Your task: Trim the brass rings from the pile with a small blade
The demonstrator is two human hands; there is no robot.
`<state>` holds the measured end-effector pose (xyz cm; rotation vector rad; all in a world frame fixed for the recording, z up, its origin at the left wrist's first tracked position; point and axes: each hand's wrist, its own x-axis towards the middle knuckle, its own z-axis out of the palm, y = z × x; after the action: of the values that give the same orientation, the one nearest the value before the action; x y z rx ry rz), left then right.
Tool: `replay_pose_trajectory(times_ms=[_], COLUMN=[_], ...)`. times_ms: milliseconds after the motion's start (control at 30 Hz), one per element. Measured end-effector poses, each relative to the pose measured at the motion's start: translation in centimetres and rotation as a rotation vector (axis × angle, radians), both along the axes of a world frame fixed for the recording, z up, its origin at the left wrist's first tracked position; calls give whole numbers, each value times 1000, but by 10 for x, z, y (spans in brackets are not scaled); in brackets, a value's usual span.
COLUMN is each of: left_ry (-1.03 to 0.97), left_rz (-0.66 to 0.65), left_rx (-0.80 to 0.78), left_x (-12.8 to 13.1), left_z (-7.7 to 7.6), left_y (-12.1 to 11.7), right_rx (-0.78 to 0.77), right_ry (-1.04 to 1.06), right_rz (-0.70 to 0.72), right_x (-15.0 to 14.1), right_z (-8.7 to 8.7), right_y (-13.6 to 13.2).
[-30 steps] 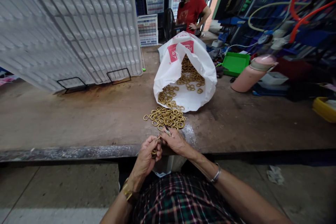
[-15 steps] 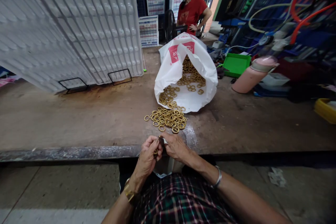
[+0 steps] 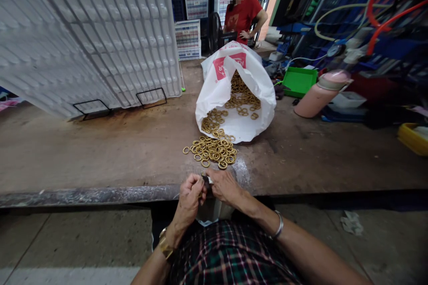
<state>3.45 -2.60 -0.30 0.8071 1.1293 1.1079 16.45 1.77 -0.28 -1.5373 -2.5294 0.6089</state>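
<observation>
At the table's front edge my left hand (image 3: 190, 193) is closed, fingers pinched, with a brass-coloured ring (image 3: 200, 196) partly showing among them. My right hand (image 3: 224, 185) meets it from the right, closed around a small dark piece (image 3: 206, 180) with a bit of white beside the thumb; its kind I cannot make out. Just beyond both hands lies a loose pile of brass rings (image 3: 214, 150). Behind the pile, a white plastic bag (image 3: 214, 93) with red print lies on its side, its mouth facing me and many more rings inside.
White ribbed panels (image 3: 127, 31) stand on black wire holders (image 3: 152, 98) at the left. To the right are a pink bottle (image 3: 316, 100), a green tray (image 3: 299, 81) and a yellow bin (image 3: 413, 139). A person in a red shirt (image 3: 243, 15) stands beyond the table (image 3: 83, 156).
The view has shifted very slightly. My hands stay together at the table edge; the left fingers have turned a little, so less of the ring shows.
</observation>
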Motion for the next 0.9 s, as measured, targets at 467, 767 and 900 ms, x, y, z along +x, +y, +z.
replay_pose_trajectory(times_ms=[467, 767, 900], left_ry=[-78, -31, 19], left_rz=[-68, -90, -121], left_rx=[-2, 15, 40], left_x=[-5, -6, -9], left_z=[5, 1, 3], left_y=[-5, -7, -11], right_rx=[18, 30, -14], right_ry=[130, 116, 20], right_rz=[74, 130, 155], right_x=[6, 7, 8], right_z=[-7, 0, 7], right_y=[4, 1, 0])
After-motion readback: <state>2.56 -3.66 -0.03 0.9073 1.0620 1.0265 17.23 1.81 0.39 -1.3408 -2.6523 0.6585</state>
